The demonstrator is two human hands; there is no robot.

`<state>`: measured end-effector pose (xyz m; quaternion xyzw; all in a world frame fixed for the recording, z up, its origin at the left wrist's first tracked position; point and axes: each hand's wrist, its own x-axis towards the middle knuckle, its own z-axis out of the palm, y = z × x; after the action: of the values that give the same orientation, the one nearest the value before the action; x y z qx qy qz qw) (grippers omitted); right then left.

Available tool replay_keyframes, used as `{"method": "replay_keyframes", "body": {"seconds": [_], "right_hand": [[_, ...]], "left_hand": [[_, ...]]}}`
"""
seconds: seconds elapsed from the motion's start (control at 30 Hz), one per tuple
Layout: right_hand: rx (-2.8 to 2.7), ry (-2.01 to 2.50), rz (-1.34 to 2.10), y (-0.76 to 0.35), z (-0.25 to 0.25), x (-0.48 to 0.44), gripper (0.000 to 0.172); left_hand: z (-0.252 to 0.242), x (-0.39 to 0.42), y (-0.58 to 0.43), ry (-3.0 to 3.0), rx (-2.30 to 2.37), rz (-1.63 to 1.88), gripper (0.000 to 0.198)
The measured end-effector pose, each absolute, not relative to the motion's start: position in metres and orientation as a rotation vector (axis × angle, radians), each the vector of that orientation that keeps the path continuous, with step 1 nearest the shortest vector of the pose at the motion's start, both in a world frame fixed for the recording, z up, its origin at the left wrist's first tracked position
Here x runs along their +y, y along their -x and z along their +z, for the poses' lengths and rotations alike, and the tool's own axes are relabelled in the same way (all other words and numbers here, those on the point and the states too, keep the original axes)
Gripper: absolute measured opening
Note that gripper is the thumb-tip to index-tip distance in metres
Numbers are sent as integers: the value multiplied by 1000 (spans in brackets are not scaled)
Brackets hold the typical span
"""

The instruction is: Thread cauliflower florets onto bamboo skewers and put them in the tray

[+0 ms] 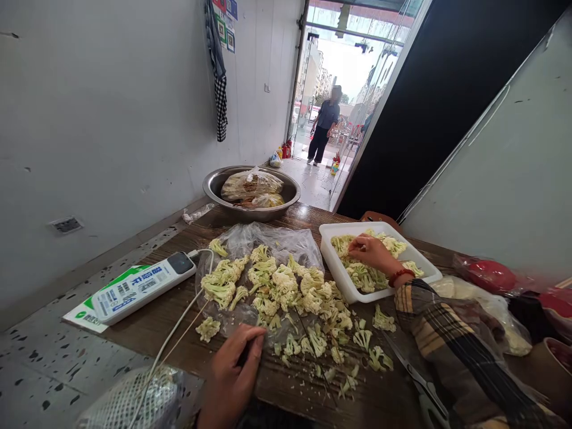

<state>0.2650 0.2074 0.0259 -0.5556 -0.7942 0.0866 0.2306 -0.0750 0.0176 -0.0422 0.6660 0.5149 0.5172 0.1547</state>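
Observation:
Cauliflower florets (283, 286) lie heaped on a clear plastic sheet (297, 240) and spill onto the dark wooden table (286, 381). At the near edge of the heap, my left hand (236, 369) rests with its thumb and fingers curled together; what it holds, if anything, is hidden. A white tray (353, 293) at the right contains more florets (364, 277). My right hand (373, 251) reaches over the tray, its fingertips pinched close to the florets. Whatever lies between those fingertips cannot be made out. A thin stick (195, 316) lies left of my left hand.
A metal basin (214, 199) with bagged food stands at the back. To the left lie a white device (143, 289) and its cable. Scissors (424, 384) sit near my right sleeve, beside plastic bags (496, 310). A person (326, 122) stands by the glass door.

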Motion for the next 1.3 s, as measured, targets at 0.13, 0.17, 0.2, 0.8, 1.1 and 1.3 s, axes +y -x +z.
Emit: {"method": "replay_keyframes", "body": {"seconds": [0.13,0.17,0.2,0.8,1.1,1.3], "right_hand": [[-2248,1552,251,-267,22,206,6],[-2255,1556,247,-267,23,206,6],[-2256,1560,236,-267,25,206,7],[-1822,1566,317,-231,58,43,30],[-1475,1486,1166,-180,-21,-74,30],[-1436,1426,1265,-178,-30,-94,33]], "left_hand": [[-41,16,74,-1875,1486,1428,14],[-41,15,74,-1859,1489,1422,14],[-40,15,74,-1845,1491,1420,15],[-42,6,68,-1728,1484,1445,17],[-10,-23,97,-1987,1507,1507,18],[15,-22,155,-2308,2060,1118,23]]}}
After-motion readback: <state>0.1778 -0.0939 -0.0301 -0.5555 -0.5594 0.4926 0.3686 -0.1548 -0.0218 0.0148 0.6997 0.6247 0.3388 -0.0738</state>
